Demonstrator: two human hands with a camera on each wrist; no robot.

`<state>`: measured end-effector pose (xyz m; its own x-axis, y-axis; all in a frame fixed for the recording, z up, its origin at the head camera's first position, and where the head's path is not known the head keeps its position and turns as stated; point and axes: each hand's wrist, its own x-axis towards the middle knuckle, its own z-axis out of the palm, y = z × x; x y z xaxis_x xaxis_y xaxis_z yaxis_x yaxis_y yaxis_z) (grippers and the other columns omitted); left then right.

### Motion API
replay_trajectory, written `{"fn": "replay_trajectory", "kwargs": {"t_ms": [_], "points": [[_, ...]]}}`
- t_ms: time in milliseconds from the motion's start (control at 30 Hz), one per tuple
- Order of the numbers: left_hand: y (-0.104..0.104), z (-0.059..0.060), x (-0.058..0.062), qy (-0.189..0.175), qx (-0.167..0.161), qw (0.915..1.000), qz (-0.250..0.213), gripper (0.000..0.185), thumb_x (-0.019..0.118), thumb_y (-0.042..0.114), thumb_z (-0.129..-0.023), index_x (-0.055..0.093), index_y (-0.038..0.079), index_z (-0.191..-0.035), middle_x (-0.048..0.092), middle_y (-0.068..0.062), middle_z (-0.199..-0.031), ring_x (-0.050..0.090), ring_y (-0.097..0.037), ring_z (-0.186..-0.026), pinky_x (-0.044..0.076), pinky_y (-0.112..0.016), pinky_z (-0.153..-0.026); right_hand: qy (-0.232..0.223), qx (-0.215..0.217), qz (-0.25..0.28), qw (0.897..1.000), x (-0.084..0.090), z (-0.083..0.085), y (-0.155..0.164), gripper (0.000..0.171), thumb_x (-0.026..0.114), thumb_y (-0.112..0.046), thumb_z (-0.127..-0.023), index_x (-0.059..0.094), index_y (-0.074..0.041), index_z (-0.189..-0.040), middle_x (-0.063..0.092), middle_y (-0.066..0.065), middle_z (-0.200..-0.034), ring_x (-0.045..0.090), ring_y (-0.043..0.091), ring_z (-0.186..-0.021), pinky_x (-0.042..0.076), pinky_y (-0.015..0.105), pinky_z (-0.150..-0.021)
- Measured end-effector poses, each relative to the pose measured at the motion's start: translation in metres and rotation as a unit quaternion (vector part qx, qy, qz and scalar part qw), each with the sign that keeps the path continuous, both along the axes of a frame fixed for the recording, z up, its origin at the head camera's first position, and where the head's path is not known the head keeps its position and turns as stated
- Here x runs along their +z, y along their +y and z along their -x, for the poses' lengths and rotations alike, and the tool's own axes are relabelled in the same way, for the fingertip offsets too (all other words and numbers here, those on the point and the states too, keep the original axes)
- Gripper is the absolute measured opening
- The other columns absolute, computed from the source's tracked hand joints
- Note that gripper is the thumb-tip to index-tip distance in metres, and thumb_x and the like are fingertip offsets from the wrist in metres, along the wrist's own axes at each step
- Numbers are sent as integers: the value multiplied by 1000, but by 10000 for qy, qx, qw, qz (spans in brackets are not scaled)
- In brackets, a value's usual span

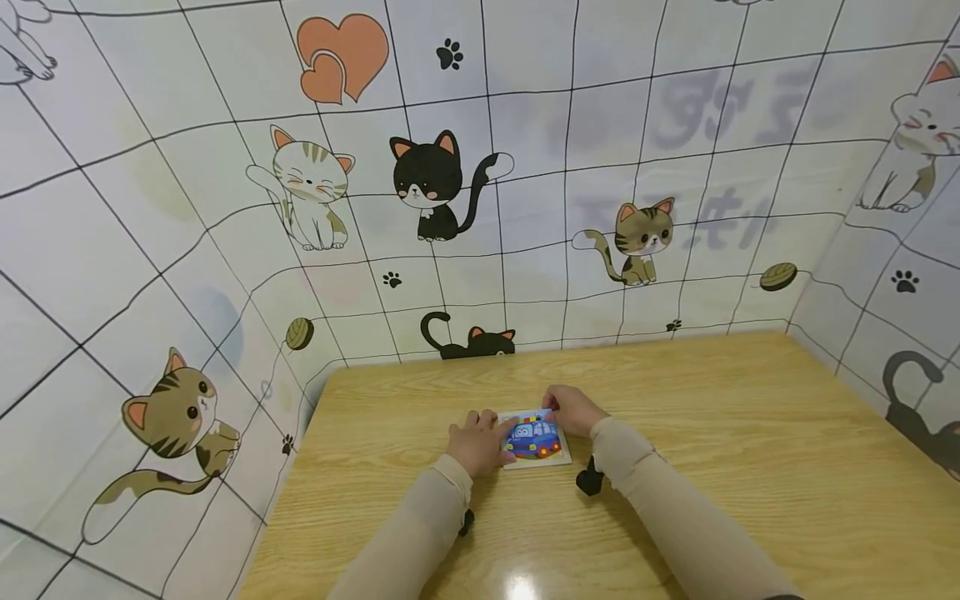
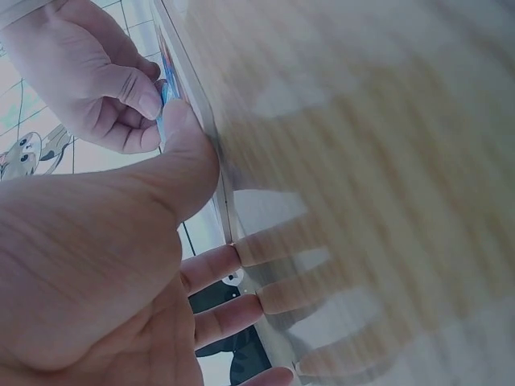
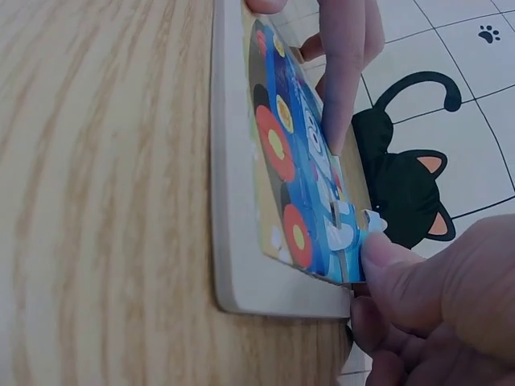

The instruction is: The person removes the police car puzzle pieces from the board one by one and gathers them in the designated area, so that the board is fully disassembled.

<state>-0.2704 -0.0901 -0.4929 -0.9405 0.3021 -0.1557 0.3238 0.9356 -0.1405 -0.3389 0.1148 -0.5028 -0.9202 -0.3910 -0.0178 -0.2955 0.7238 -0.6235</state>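
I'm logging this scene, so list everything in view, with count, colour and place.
Square puzzle board with a blue cartoon car picture: one, white-edged, flat on the table near its middle.
Light wooden table: one, pale oak grain, fills the lower frame.
White tiled wall covering printed with cartoon cats, paw prints and orange hearts: surrounds the table on three sides.
Black wrist camera mounts: two, under the forearms.
Beige sleeves: two, over both forearms.
Left hand: on the board's left edge.
Right hand: pinches a piece at the board's far right corner.

puzzle (image 1: 534, 439): blue car, red wheels (white frame) | table (image 1: 750, 433): light woodgrain | sleeves (image 1: 675, 517): beige
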Motion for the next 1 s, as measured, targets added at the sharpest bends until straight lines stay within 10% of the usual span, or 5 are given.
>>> {"fn": "replay_trajectory", "kwargs": {"t_ms": [333,1000], "points": [[1,0,0,-8,-23,10000,33,65,45,62,-92,27,42,-151,38,-1,-145,39,-25,-123,46,-52,-85,-174,-271,171,9993,3,-2,3,7,64,-2,-91,68,-7,-96,66,5,-96,60,20,-93,49,43,-87],[-1,4,-8,-46,30,10000,-37,65,45,63,-92,25,44,-151,37,0,-145,38,-25,-125,44,-55,-89,-800,-595,1056,9894,0,1,6,10,56,-4,-97,64,0,-101,61,11,-90,57,18,-71,47,28,-59]]}}
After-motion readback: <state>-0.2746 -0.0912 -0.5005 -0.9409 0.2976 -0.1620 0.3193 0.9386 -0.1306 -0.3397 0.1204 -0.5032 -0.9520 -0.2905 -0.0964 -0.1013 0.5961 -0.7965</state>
